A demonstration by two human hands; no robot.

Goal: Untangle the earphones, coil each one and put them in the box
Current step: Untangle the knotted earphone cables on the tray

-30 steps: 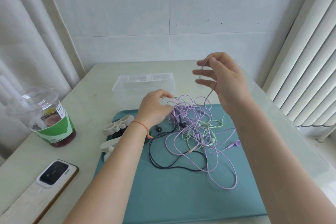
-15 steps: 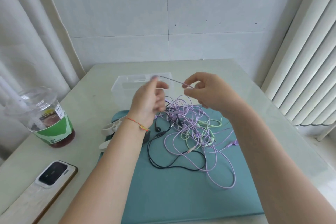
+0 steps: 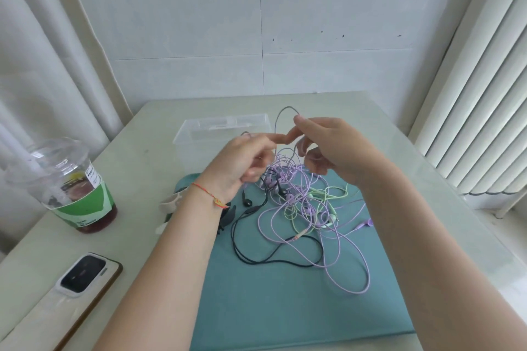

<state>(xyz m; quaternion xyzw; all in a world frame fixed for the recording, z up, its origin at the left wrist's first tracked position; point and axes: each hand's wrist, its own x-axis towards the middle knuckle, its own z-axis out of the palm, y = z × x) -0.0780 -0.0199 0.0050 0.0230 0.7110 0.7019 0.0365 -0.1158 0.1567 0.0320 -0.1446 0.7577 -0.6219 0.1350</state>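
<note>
- Closest to the camera on the left, a phone (image 3: pixel 85 275) lies face down on the pale table (image 3: pixel 137 162), well away from the wires.
- Teal mat (image 3: pixel 285 308) covers the near middle of the table. The earphone tangle (image 3: pixel 302 208) sits on its far half: purple, light green and black cords all looped through each other, with one big purple loop trailing toward the near right.
- Both hands hover just above the far edge of the tangle, forearms coming in from the bottom corners.
- Left hand (image 3: pixel 242 159), with a red string bracelet on the wrist, has its fingers curled and its index finger stretched toward the other hand. It looks like it's pinching a purple strand, but it's a bit blurry.
- Right hand (image 3: pixel 330 145) is curled too, thumb up, holding the same strand, which arches up in a thin loop (image 3: pixel 285 114) between the two hands. Their fingertips nearly touch.
- Left of all that, a plastic cup (image 3: pixel 71 188) with a domed lid, green sleeve, and some dark drink at the bottom.
- Just behind the hands is the clear box (image 3: pixel 199 134), open on top. Can't see any earphones in it.
</note>
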